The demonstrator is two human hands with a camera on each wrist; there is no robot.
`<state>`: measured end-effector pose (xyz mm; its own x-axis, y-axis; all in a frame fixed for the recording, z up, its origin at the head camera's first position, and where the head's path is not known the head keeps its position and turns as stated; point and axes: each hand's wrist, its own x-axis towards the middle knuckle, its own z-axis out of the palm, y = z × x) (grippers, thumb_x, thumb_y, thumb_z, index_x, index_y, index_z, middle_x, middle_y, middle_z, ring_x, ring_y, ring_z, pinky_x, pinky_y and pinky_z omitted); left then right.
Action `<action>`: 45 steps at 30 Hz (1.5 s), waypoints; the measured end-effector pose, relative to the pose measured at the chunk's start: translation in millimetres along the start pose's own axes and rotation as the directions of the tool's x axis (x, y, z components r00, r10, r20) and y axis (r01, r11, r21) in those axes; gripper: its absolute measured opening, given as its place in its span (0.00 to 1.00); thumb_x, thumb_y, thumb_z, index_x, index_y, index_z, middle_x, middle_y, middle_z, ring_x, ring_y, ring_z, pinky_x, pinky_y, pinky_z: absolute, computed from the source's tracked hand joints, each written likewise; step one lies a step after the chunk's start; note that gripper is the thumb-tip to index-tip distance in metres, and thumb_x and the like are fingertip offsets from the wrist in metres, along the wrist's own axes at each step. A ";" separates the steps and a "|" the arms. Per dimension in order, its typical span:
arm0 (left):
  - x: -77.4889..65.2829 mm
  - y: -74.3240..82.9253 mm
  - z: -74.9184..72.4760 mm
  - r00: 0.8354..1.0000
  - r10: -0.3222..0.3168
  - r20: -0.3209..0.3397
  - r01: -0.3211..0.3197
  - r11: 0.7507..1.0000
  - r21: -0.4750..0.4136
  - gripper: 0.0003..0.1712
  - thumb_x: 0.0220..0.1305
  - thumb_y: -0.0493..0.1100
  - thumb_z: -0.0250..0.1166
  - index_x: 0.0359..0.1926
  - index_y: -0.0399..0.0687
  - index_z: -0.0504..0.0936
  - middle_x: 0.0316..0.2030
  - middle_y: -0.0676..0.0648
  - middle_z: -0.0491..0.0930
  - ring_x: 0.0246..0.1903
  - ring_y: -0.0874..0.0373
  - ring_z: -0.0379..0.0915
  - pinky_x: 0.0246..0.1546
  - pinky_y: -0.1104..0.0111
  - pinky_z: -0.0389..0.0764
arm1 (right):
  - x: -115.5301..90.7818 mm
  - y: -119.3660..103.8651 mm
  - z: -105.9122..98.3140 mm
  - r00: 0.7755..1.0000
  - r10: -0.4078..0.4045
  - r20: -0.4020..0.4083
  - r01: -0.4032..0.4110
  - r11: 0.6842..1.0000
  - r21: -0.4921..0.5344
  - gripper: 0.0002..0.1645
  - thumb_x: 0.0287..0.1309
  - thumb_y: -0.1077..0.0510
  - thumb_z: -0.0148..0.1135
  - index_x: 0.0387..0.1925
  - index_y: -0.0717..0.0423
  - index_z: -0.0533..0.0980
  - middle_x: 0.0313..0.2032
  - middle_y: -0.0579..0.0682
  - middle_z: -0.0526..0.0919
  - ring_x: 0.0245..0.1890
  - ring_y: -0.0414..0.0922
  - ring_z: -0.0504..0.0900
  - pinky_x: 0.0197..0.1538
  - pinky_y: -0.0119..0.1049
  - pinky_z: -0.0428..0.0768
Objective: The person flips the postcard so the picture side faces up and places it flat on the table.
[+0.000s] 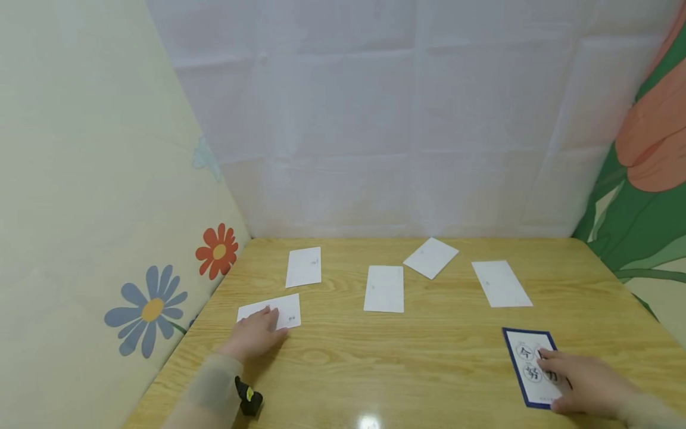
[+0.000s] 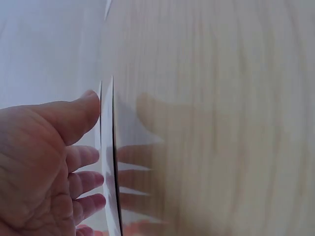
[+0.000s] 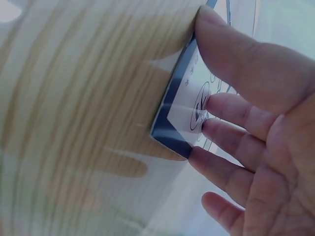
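Right hand (image 1: pixel 589 381), fingers spread, apparently steadies a blue-bordered card (image 1: pixel 530 381); left hand (image 1: pixel 254 338), fingers parted, rests on a white card (image 1: pixel 289 307).

1. Navy borders your right card (image 1: pixel 533 374), its white face carrying circled black characters.
2. Your five other cards (image 1: pixel 384 290) show white with faint grey print.
3. Yellow-brown grain streaks your table (image 1: pixel 343 369).
4. Blue-grey and red flowers (image 1: pixel 152 310) dot the cream wall (image 1: pixel 96 179) at your left.
5. A salmon tulip (image 1: pixel 656 134) tops green leaves (image 1: pixel 648 223) at your right.
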<state>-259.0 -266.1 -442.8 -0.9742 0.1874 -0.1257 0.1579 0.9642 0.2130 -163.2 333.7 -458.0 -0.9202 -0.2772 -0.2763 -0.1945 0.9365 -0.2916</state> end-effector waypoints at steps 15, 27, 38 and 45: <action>-23.7 -5.9 5.1 0.992 -0.011 0.125 0.024 0.995 -0.101 0.45 0.63 0.62 0.60 0.66 0.30 0.64 0.67 0.25 0.55 0.66 0.29 0.50 0.63 0.40 0.55 | -3.4 39.3 -7.3 0.993 0.114 0.025 -0.115 0.993 0.027 0.51 0.41 0.38 0.74 0.59 0.70 0.71 0.61 0.73 0.67 0.58 0.75 0.63 0.54 0.68 0.64; -53.2 50.6 24.9 0.975 0.209 0.076 -0.202 0.976 -0.085 0.40 0.62 0.61 0.62 0.66 0.38 0.69 0.67 0.33 0.61 0.65 0.33 0.56 0.63 0.43 0.58 | 0.1 75.8 -17.9 0.986 0.161 0.033 -0.162 0.986 0.044 0.54 0.39 0.38 0.75 0.59 0.72 0.69 0.60 0.78 0.63 0.56 0.78 0.61 0.53 0.70 0.62; -68.6 114.0 38.0 0.908 0.391 0.149 -0.394 0.919 -0.008 0.42 0.61 0.68 0.56 0.69 0.51 0.66 0.70 0.44 0.59 0.67 0.41 0.55 0.64 0.48 0.60 | 11.2 92.1 -29.9 0.992 0.119 0.053 -0.122 0.991 0.059 0.53 0.41 0.42 0.74 0.60 0.74 0.67 0.60 0.79 0.61 0.57 0.79 0.58 0.56 0.70 0.59; -65.9 137.9 47.8 0.870 0.471 0.144 -0.482 0.874 0.057 0.43 0.60 0.71 0.54 0.70 0.54 0.65 0.70 0.46 0.60 0.66 0.45 0.57 0.64 0.51 0.60 | 12.8 85.9 -35.9 0.986 0.150 0.076 -0.156 0.985 0.079 0.52 0.40 0.46 0.76 0.61 0.74 0.65 0.60 0.80 0.59 0.57 0.79 0.57 0.56 0.70 0.59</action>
<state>-165.4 -136.5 -451.5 -0.7504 0.6439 -0.1492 0.6170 0.7634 0.1911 -203.9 418.4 -453.7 -0.9107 -0.1486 -0.3854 -0.0207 0.9483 -0.3166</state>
